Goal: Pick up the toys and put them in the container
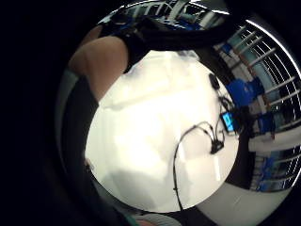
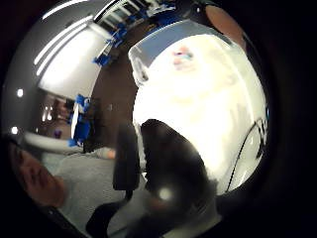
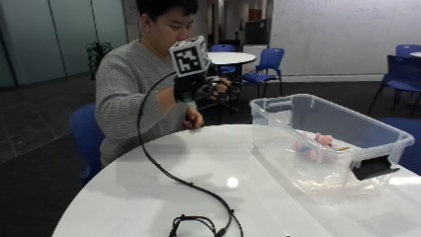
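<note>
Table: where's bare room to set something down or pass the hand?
The white table is bare between the person's edge and the clear container, and in front, left of the black cable. Crowded only at the container, where toys lie inside. The gloved right hand is raised above the table's near edge.

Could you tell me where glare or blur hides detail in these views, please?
Outside view: a lamp glints off the white table, and the toys show blurred through the clear container wall. Thumb-side palm view: the tabletop is washed out, the toys a smear. Little-finger-side view: the tabletop is washed out.
</note>
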`<state>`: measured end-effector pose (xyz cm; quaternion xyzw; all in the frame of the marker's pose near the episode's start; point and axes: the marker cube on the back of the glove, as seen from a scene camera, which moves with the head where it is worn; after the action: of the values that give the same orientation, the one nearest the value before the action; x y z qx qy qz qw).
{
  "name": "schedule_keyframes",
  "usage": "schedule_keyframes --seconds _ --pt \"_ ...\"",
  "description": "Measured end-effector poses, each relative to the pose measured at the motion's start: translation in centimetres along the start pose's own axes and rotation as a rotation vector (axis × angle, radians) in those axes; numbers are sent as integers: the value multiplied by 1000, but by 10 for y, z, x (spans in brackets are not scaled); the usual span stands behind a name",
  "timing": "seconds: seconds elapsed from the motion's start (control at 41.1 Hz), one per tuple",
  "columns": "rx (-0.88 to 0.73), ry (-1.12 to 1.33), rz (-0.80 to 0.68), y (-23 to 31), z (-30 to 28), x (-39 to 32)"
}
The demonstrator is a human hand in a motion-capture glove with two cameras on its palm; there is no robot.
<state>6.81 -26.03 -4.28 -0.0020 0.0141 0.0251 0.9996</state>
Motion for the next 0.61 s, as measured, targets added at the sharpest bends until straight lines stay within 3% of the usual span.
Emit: schedule_keyframes --seconds 0.219,0.389,0.511,0.608 --pt "35 75 49 68 0 2" --pt "-16 63 -17 126 23 -28" --pt "-13 41 -150 188 52 -76" --pt "3 18 -153 215 76 -92"
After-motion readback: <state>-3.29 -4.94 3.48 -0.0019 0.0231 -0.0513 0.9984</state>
